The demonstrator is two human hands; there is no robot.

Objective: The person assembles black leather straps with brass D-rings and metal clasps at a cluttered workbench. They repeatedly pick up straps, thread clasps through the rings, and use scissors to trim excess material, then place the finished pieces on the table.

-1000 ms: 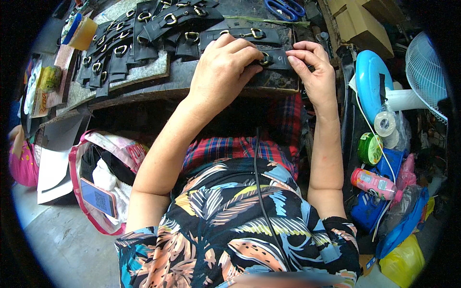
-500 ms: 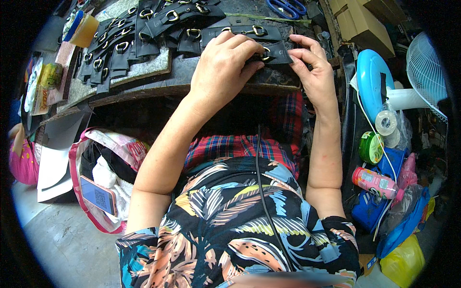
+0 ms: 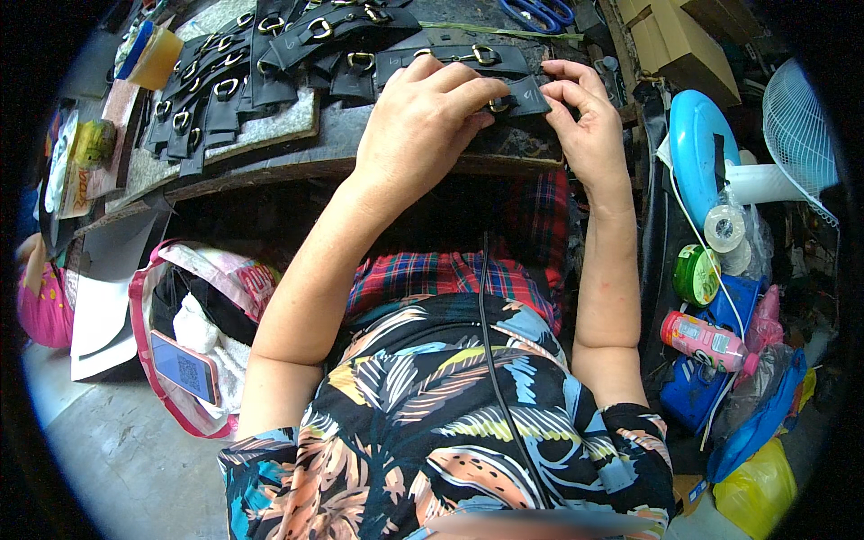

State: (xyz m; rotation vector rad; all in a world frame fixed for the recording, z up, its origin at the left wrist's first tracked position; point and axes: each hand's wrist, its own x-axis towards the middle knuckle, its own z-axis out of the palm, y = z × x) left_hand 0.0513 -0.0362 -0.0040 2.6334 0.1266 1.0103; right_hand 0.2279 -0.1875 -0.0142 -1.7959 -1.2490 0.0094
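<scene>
At the near edge of the worktop (image 3: 270,171), both hands work one black strap piece (image 3: 526,93) that carries a brass ring (image 3: 500,104). Left hand (image 3: 423,117) lies palm down over the strap's left portion, fingers curled and pinching at the ring. Right hand (image 3: 585,126) meets it from the right, fingers narrow, thumb and forefinger gripping the strap's right end. The strap lies between the two sets of fingertips, its long axis running left to right along the worktop edge; both hands touch it, so neither is clearly nearer.

Beyond the hands, further black straps with brass rings (image 3: 297,45) lie in overlapping rows, stretching to the left across a grey mat (image 3: 261,130). Blue-handled scissors (image 3: 540,13) rest at the far edge.

Containers: an open pink-trimmed bag (image 3: 180,270) sits on the floor to the person's left, holding white cloth, with a phone (image 3: 184,367) lying on its near rim. To the right, a cluttered heap holds a tape roll (image 3: 724,228), a green round tin (image 3: 697,274), a pink bottle (image 3: 706,340) and a yellow bag (image 3: 756,490); a white fan (image 3: 796,135) stands behind it.
</scene>
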